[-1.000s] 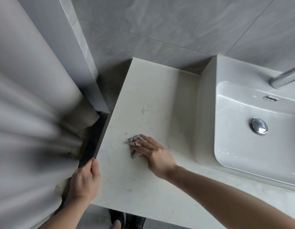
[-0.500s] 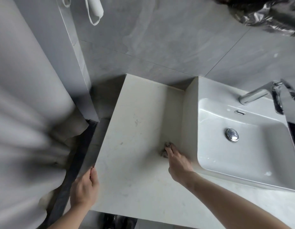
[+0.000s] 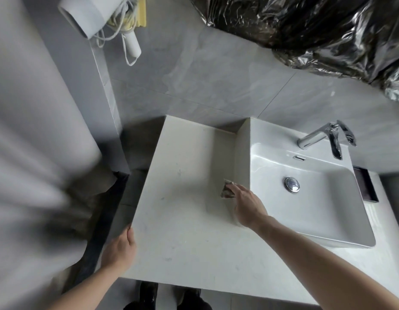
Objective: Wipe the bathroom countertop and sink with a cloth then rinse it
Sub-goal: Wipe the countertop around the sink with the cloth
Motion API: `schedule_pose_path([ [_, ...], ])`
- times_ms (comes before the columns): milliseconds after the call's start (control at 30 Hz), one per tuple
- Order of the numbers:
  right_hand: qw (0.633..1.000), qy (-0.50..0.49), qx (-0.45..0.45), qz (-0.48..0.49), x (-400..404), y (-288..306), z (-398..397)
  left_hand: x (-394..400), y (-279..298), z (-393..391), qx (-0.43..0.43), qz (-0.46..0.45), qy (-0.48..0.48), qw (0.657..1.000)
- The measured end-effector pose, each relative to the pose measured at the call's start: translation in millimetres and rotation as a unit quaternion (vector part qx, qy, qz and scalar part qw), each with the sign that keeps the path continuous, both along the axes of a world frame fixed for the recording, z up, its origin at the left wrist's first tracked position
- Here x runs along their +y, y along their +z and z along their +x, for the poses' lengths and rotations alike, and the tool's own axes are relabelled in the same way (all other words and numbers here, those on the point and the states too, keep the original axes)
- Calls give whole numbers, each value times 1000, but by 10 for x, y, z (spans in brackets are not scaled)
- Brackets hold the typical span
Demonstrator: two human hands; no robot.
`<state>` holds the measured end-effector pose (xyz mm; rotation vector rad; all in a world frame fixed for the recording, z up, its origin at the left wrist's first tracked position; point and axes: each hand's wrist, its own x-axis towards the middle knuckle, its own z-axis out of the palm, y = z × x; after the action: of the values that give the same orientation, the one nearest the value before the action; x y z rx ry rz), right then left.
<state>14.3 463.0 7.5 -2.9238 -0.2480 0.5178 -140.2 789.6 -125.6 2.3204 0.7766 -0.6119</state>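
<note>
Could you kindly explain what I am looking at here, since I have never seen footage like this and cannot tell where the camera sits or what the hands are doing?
There is no machine here: a person wears a wide-angle camera on the head, looking down at both bare hands. The pale countertop has a white sink set at its right, with a chrome faucet behind. The right hand presses a small crumpled cloth onto the counter, close beside the sink's outer wall. The left hand grips the counter's left edge and holds nothing else. A few dark specks dot the counter. The person's shoes show at the bottom.
</note>
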Motion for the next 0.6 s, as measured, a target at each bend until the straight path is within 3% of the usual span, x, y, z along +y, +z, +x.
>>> schedule_pose_path([
  [167,999,-18,-44,20,-229,99,202,-52,158,220,26,-9,-21,999],
  [267,999,-18,-46,21,-403,101,376,-159,199,414,-24,28,-64,997],
  [400,998,-5,-57,19,-545,197,776,-417,210,824,-74,75,-189,976],
  [600,995,55,-83,-8,-582,369,1707,-803,129,1260,77,100,-167,978],
])
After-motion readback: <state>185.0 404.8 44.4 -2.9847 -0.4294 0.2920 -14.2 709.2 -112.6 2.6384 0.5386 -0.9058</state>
